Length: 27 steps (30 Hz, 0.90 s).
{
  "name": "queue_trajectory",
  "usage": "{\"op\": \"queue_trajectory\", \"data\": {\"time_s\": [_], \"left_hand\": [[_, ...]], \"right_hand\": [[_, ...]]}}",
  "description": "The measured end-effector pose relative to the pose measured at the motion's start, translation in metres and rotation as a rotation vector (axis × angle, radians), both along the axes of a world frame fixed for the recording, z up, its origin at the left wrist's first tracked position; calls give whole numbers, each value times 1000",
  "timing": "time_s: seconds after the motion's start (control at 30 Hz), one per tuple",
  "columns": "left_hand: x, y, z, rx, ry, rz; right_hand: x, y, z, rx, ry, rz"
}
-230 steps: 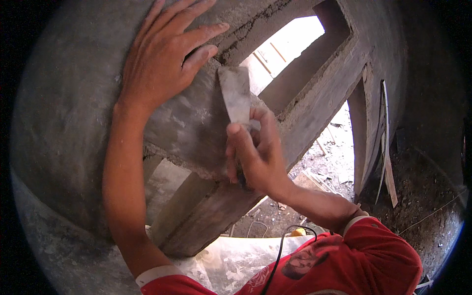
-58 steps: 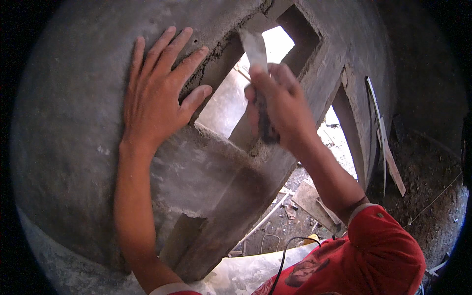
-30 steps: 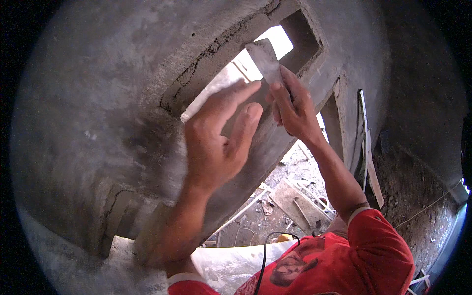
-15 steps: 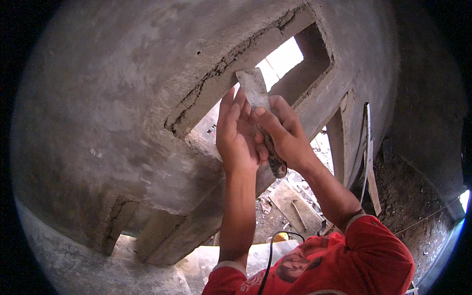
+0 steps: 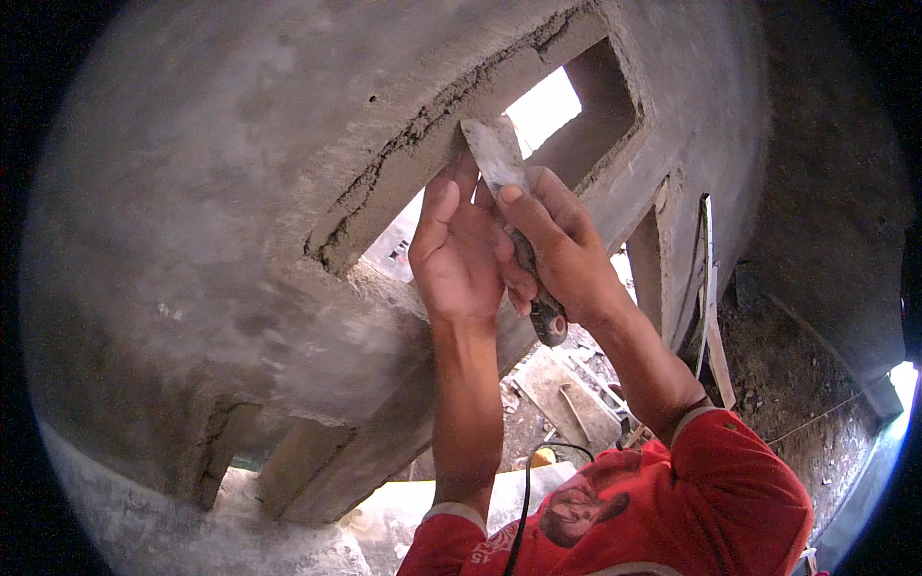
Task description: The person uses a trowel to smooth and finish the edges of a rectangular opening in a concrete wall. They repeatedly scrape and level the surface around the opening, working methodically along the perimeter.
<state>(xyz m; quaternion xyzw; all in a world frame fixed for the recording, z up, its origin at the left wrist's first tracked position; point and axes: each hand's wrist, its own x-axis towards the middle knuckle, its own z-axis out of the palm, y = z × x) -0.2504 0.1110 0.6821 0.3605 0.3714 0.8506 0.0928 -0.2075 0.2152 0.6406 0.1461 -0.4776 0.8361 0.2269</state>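
Observation:
My right hand [image 5: 571, 245] grips a putty knife [image 5: 495, 156] by its dark handle, thumb along the neck of the metal blade. The blade points up and away, its tip at the inner face of a slanted rectangular opening in the grey plastered wall [image 5: 221, 173]. Close on the left is my left hand [image 5: 459, 259], palm up and fingers stretched toward the opening. Its upper fingertips are partly hidden near the blade, and the lower fingers lie by the knife handle. Rough, crumbly mortar [image 5: 413, 139] runs along the opening's upper edge.
More openings cut the wall at lower left and at right. Beyond stand a thin upright strip [image 5: 709, 269] and a wooden slat [image 5: 719, 365]. Below lie boards [image 5: 567, 398] and rubble. A black cable [image 5: 526, 499] hangs over my red shirt.
Both hands and the putty knife have shifted slightly within the view, as has the wall. My left palm has turned a little more upward, and the grip on the knife is the same.

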Motion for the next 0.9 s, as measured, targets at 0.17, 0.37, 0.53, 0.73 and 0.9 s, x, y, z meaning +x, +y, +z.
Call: {"op": "queue_trajectory", "data": {"time_s": [0.17, 0.37, 0.53, 0.73, 0.9], "left_hand": [[1, 0, 0, -6, 10, -28], [-3, 0, 1, -6, 11, -101], [1, 2, 4, -12, 1, -62], [-4, 1, 4, -11, 38, -101], [3, 3, 5, 43, 2, -89]], "right_hand": [[6, 0, 2, 15, -10, -38], [-4, 19, 3, 59, 33, 6], [-7, 14, 9, 60, 95, -47], [-8, 14, 8, 95, 69, -97], [2, 18, 19, 78, 11, -83]]}}
